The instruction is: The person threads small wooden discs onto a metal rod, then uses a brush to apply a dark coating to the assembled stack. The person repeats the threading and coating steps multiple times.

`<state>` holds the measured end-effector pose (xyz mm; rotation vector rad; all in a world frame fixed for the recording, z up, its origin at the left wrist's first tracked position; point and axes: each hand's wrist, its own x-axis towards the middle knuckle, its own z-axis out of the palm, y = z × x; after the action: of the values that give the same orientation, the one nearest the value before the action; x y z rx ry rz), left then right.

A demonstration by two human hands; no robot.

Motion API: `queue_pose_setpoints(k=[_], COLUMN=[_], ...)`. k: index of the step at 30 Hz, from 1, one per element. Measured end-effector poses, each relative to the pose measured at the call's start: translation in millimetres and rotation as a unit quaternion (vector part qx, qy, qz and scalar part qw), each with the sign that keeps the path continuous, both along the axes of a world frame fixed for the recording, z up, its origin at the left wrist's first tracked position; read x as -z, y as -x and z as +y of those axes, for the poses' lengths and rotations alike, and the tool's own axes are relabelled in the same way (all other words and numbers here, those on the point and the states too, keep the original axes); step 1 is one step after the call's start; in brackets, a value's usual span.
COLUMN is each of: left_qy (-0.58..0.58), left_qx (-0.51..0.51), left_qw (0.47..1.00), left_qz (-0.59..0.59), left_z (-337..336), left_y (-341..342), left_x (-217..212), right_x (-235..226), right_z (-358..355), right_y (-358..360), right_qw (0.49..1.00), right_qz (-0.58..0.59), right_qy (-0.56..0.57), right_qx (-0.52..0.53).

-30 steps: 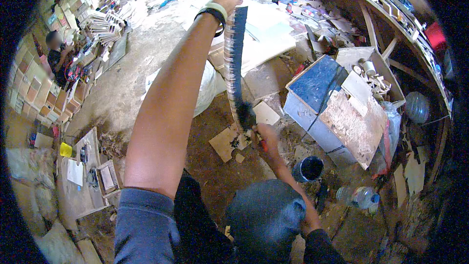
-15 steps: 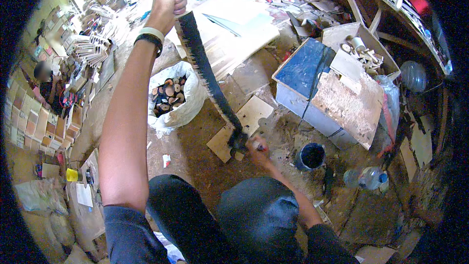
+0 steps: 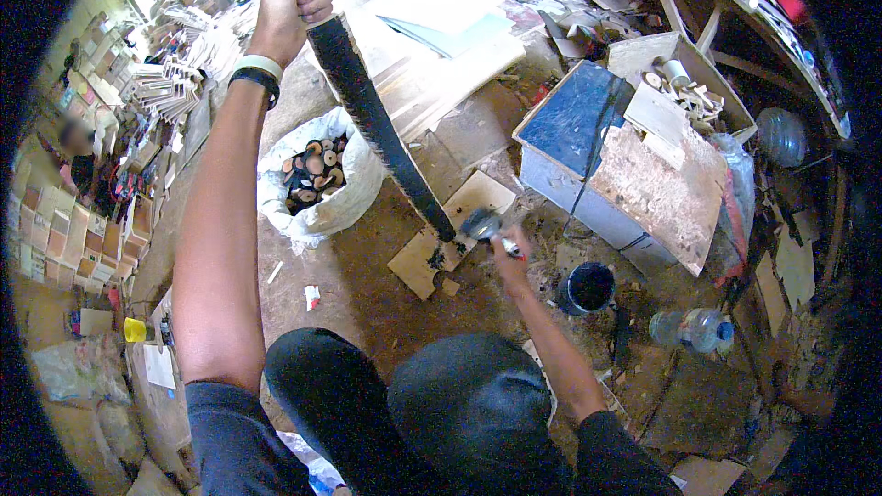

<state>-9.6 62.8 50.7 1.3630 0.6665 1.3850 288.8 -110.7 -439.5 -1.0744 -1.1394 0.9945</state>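
My left hand [image 3: 285, 0] is raised high and grips the top end of a long black-painted wooden strip [image 3: 377, 129]. The strip slants down to the right, and its lower end rests on a piece of cardboard [image 3: 427, 262] on the dirt floor. My right hand [image 3: 510, 253] holds a paintbrush [image 3: 482, 223] right beside the strip's lower end. A small black paint pot [image 3: 586, 287] stands on the floor just right of that hand. My dark-clothed knees fill the lower middle.
A white sack of round wood offcuts [image 3: 317, 174] sits left of the strip. A blue box [image 3: 579, 129] topped with boards stands at the right, and a plastic bottle [image 3: 694, 326] lies nearby. Stacked boards and frames line the left, where another person [image 3: 78, 152] sits.
My left hand has swung the strip's top end to the left, so the strip leans more. Its lower end stays on the cardboard, with the brush still beside it.
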Motion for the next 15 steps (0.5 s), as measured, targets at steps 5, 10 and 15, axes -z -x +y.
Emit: queue_pose_setpoints(k=[5, 10, 15], left_qy=[0.015, 0.010, 0.010], left_qx=[0.067, 0.112, 0.202], left_qw=[0.998, 0.994, 0.979], left_qz=[-0.006, -0.008, -0.008], left_z=[8.1, 13.4, 8.2], left_y=[4.8, 2.7, -10.1], left_x=[-0.5, -1.7, -6.3], right_x=[0.9, -20.8, -11.7], right_z=[-3.6, -1.0, -1.1], right_y=[-2.7, -10.4, -18.8], right_qw=[0.986, 0.993, 0.989], right_qz=[-0.107, -0.009, -0.032], right_qy=[0.025, 0.120, -0.011], right_qx=[-0.124, -0.014, -0.147])
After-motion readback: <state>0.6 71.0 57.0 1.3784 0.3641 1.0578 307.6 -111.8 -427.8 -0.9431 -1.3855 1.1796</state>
